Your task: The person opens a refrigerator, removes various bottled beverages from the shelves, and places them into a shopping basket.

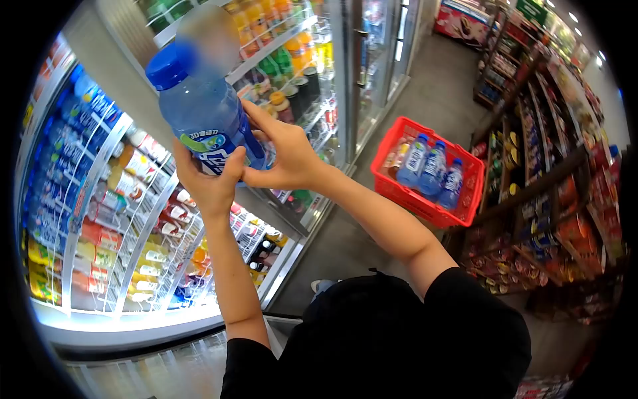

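Observation:
A clear blue plastic drink bottle (201,110) with a dark blue cap and a blue-and-white label is tilted in front of the fridge, its cap toward the upper left. My left hand (211,183) is closed around the bottle's lower part, thumb across the label. From the other side, my right hand (287,147) grips the bottle near its base, fingers partly hidden behind it. To the right, a red shopping basket (415,205) on the floor holds three similar blue-capped bottles (433,167) and another drink with an orange-brown look.
At left, a lit fridge shelf (136,233) carries rows of bottled drinks. Behind the bottle stands another glass-fronted cooler (355,80). Snack racks (545,186) line the right side, with a grey floor aisle (432,93) between.

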A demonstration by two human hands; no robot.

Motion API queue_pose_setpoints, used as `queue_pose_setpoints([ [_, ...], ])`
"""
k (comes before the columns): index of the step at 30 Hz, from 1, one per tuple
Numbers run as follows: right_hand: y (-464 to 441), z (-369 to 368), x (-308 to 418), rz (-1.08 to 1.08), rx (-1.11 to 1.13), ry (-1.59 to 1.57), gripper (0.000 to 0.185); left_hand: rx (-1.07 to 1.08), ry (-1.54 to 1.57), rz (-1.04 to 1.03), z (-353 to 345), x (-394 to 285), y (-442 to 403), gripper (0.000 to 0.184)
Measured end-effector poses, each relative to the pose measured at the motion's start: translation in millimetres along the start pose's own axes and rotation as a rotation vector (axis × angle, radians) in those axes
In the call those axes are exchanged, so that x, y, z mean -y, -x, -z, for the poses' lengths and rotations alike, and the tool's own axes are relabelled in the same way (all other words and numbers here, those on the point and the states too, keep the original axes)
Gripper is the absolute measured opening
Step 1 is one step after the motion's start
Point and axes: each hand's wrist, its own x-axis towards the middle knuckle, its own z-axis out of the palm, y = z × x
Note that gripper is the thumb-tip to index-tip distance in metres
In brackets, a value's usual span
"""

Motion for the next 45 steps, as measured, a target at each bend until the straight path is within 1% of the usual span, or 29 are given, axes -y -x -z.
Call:
queue_pose_setpoints([
  [1,4,2,-1,-0.001,0.000,0.000,0.089,0.000,0.000,0.001,-4,0,3,0.073],
  [3,29,65,1,-0.102,-0.074,0.056,0.089,0.065,0.144,0.073,-74,-6,18,0.071],
  [4,31,65,-1,-0.098,-0.089,0.029,0.089,0.091,0.130,0.059,-76,-8,17,0.067],
  [5,50,103,3,-0.206,-0.152,0.106,0.089,0.152,0.153,0.096,-118,0,30,0.063],
  [6,60,129,7,-0.228,-0.169,0.118,0.088,0.189,0.169,0.106,-144,-2,37,0.060],
  [7,64,130,6,-0.249,-0.176,0.107,0.087,0.213,0.162,0.116,-146,0,39,0.058],
  [9,105,194,10,-0.377,-0.255,0.231,0.085,0.305,0.252,0.258,-220,6,70,0.054],
  [10,108,194,8,-0.347,-0.255,0.229,0.082,0.336,0.204,0.225,-219,4,68,0.053],
  [11,134,230,16,-0.507,-0.271,0.316,0.082,0.368,0.255,0.309,-263,20,96,0.054],
  [12,147,249,20,-0.520,-0.277,0.356,0.081,0.436,0.223,0.361,-284,23,111,0.054],
  [13,153,253,19,-0.536,-0.276,0.383,0.080,0.429,0.375,0.429,-288,12,111,0.052],
  [15,197,297,22,-0.725,-0.350,0.464,0.080,0.518,0.430,0.602,-342,25,157,0.053],
  [17,217,315,20,-0.733,-0.361,0.470,0.077,0.606,0.397,0.664,-366,36,183,0.057],
  [18,232,330,20,-0.800,-0.370,0.511,0.078,0.670,0.342,0.702,-379,40,194,0.067],
  [22,280,353,22,-1.040,-0.429,0.627,0.081,0.634,0.334,0.710,-410,44,230,0.077],
  [23,287,362,18,-1.127,-0.442,0.671,0.081,0.694,0.358,0.759,-416,45,245,0.072],
  [24,301,367,11,-1.119,-0.447,0.670,0.081,0.736,0.313,0.763,-421,60,268,0.068],
  [25,318,371,-4,-1.179,-0.482,0.654,0.075,0.779,0.259,0.764,-426,74,280,0.064],
  [27,337,374,-9,-1.247,-0.511,0.639,0.069,0.794,0.205,0.809,-422,58,280,0.057],
  [29,348,377,-13,-1.327,-0.544,0.499,0.064,0.822,0.091,0.731,-421,55,286,0.058],
  [31,348,380,-16,-1.332,-0.555,0.527,0.063,0.820,0.110,0.621,-432,77,298,0.049],
  [32,345,381,-15,-1.336,-0.527,0.585,0.063,0.820,0.111,0.621,-429,80,302,0.049],
  [34,340,393,-28,-1.344,-0.489,0.662,0.063,0.857,0.036,0.489,-435,76,292,0.042],
  [37,337,391,-44,-1.389,-0.458,0.708,0.066,0.905,0.015,0.402,-435,81,287,0.041],
  [39,332,388,-44,-1.442,-0.395,0.714,0.069,0.903,0.001,0.403,-432,81,284,0.040],
  [41,320,386,-47,-1.463,-0.367,0.724,0.070,0.989,-0.105,0.358,-428,83,274,0.037],
  [42,320,382,-47,-1.474,-0.374,0.728,0.070,0.982,-0.104,0.286,-429,91,276,0.033],
  [43,313,387,-53,-1.482,-0.385,0.741,0.070,0.955,-0.141,0.129,-432,96,272,0.029],
  [45,312,387,-57,-1.483,-0.378,0.740,0.071,0.948,-0.107,0.132,-433,99,271,0.028],
])
